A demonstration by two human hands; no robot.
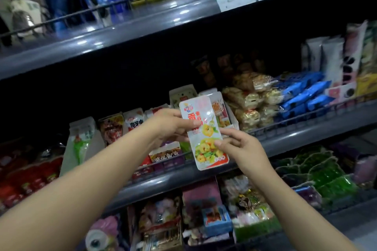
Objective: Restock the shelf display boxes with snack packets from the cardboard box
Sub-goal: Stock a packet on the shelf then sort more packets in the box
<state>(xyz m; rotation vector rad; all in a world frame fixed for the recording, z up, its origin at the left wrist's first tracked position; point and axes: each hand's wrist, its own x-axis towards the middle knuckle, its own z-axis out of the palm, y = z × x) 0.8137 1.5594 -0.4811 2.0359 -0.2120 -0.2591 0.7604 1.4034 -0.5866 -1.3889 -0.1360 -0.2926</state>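
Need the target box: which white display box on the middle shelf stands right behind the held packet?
The tall white cardboard display box directly behind the white snack packet; the others sit further left.

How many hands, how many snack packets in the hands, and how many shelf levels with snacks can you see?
Hands: 2, the left hand and the right hand
Snack packets held: 1, the white snack packet, held by both hands
Shelf levels with snacks: 3, the top shelf, the middle shelf and the bottom shelf
Total: 6
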